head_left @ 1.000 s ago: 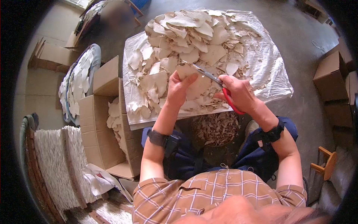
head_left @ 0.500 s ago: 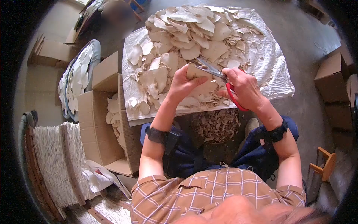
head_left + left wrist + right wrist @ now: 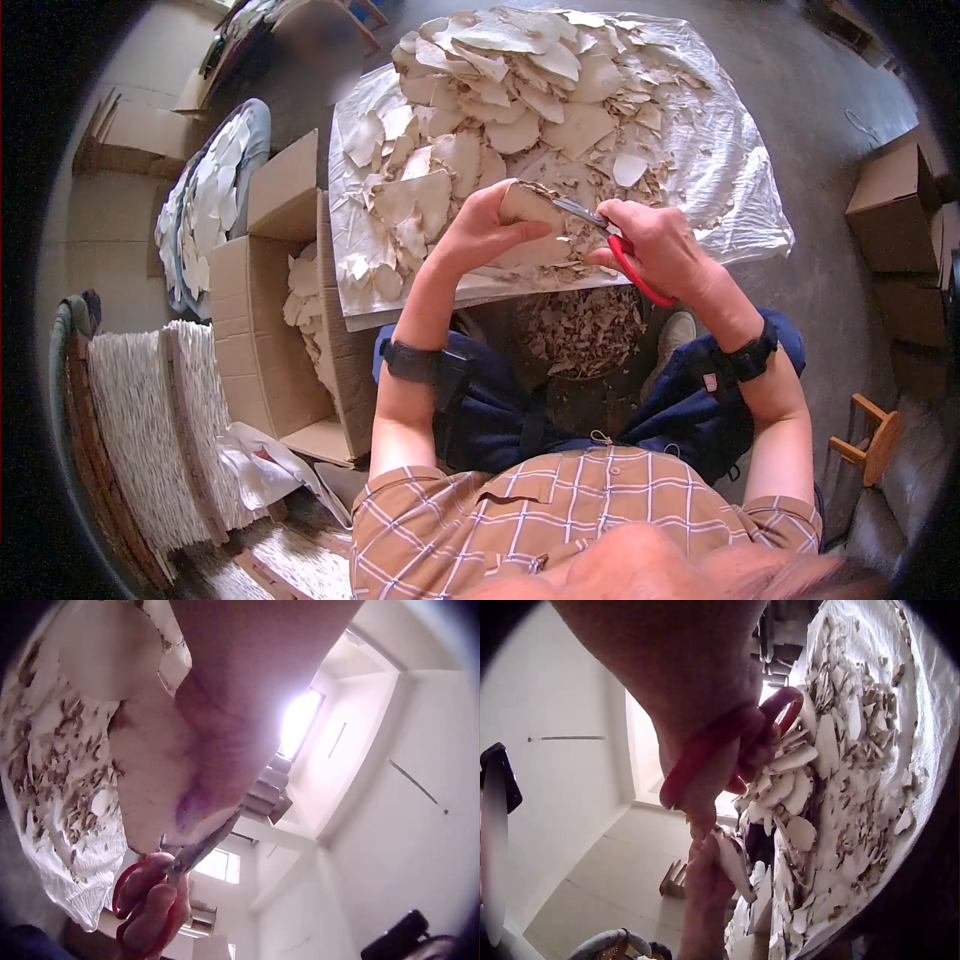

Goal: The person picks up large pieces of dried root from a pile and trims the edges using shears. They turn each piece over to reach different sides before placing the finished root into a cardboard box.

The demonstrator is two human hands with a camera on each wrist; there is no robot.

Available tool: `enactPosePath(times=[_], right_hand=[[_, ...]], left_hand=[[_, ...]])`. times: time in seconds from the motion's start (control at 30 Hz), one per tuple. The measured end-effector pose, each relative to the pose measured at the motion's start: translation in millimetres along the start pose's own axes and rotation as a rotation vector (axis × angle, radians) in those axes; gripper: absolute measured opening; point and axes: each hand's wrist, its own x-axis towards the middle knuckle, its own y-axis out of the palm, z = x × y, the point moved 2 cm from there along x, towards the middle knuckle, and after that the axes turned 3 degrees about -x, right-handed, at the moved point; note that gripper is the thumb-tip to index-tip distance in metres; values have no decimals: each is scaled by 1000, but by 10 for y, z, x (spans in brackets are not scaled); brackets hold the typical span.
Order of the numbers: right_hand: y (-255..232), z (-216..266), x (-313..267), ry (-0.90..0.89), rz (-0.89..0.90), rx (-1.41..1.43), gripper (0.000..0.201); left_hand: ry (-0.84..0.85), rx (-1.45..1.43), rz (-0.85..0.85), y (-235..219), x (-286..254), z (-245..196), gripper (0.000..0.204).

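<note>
While the left hand (image 3: 480, 234) is pinching one pale flat piece (image 3: 524, 207) between thumb and fingers, the right hand (image 3: 658, 243) is curling round the red handles of one pair of scissors (image 3: 628, 264), whose blades are lying along the piece's far rim. Both items are being held above the white sheet (image 3: 725, 205), inward of its near edge. Toward the far edge, one heap of similar pieces (image 3: 510, 75) (irregular, overlapping) is lying; below the near edge, brownish scraps (image 3: 580, 335) are gathering; beside the left edge, one cardboard box (image 3: 240, 335) is standing.
</note>
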Motion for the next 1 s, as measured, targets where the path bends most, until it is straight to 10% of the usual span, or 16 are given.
enactPosePath(times=[0.4, 0.7, 0.77, 1.0], right_hand=[[55, 91, -6, 11, 82, 73, 39], [212, 74, 44, 167, -14, 126, 37], [231, -9, 68, 220, -86, 127, 38], [145, 40, 53, 167, -164, 77, 43]], left_hand=[[-64, 292, 129, -58, -120, -67, 26], [-32, 0, 164, -84, -103, -91, 27], [7, -160, -143, -133, -79, -89, 25], [153, -820, -436, -317, 61, 180, 25]])
